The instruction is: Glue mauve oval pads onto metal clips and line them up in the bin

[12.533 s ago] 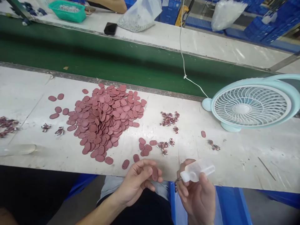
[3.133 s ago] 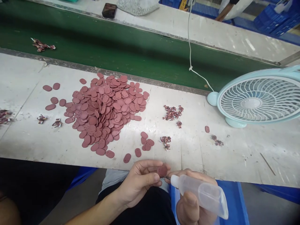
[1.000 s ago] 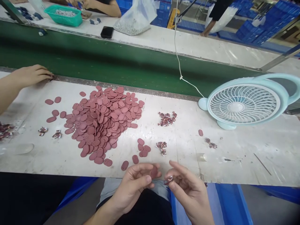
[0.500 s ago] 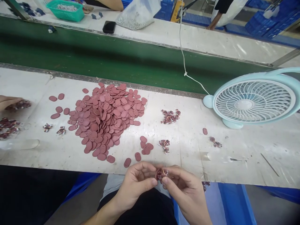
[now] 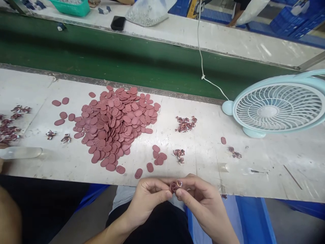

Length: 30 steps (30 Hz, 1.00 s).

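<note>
Both hands meet over the table's front edge in the lower middle. My left hand (image 5: 146,201) is closed, thumb and fingers pinching a maroon oval disc (image 5: 173,187) seen nearly edge-on. Against it, my right hand (image 5: 203,201) pinches a small brown moulded piece (image 5: 179,184) with white and orange marks. The two parts appear to touch; fingertips cover much of them. Beyond the hands lie a few loose oval discs (image 5: 159,158) and a small group of brown moulded pieces (image 5: 179,155). A large heap of maroon oval discs (image 5: 111,128) spreads to the left.
A light blue fan (image 5: 267,110) stands at right, its white cable (image 5: 201,61) crossing the green belt (image 5: 152,61). A clear bottle (image 5: 22,153) lies at left by a co-worker's arm (image 5: 8,217). More brown pieces (image 5: 186,124) sit mid-table. A blue crate (image 5: 254,217) is below the edge.
The disc and the brown piece have turned slightly between my fingers, my hands staying close together. At left, the co-worker's hand has left the brown pieces. The view has shifted slightly.
</note>
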Each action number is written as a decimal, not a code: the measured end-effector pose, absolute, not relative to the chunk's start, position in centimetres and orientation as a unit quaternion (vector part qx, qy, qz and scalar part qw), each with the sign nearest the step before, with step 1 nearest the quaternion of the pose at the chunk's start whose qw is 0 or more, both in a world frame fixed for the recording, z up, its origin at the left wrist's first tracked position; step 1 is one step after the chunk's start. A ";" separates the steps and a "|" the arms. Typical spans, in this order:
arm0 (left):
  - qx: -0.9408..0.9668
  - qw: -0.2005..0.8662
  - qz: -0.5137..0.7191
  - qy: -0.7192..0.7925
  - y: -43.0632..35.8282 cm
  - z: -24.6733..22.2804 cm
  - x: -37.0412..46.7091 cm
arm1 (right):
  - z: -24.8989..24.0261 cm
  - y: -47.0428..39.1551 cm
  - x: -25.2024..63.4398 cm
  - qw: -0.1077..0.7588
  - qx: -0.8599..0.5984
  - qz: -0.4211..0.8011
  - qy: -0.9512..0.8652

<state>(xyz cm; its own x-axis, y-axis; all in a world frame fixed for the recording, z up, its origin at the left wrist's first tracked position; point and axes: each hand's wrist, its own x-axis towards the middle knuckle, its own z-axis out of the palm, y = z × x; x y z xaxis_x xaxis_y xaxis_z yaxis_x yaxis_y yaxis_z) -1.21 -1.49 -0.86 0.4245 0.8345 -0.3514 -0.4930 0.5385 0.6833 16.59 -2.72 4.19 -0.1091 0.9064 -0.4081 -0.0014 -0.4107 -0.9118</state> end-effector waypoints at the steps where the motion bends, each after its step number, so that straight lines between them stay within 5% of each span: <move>1: 0.248 0.806 0.413 0.344 -1.6 -0.8 -1.2 | 4.2 -2.8 16.6 0.363 -0.562 0.619 -0.411; 22: 0.325 0.742 0.426 0.403 -1.8 -1.2 -1.0 | 1.1 -4.0 16.5 0.475 -0.538 0.631 -0.293; 25: 0.494 0.626 0.401 0.450 0.5 -1.2 -2.5 | -0.6 -5.5 18.6 0.523 -0.557 0.598 -0.241; 30: 0.824 0.244 0.226 0.460 6.3 -2.2 -4.8 | -2.7 -9.2 23.5 0.526 -0.638 0.524 -0.203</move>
<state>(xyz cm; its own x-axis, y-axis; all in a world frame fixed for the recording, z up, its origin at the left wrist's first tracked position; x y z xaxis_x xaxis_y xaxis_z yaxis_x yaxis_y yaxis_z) -4.77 6.32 -2.20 0.4755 0.8671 0.1482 0.6467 -0.4588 0.6094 23.48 -9.17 -2.69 0.3679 0.8103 -0.4561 -0.2933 -0.3644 -0.8839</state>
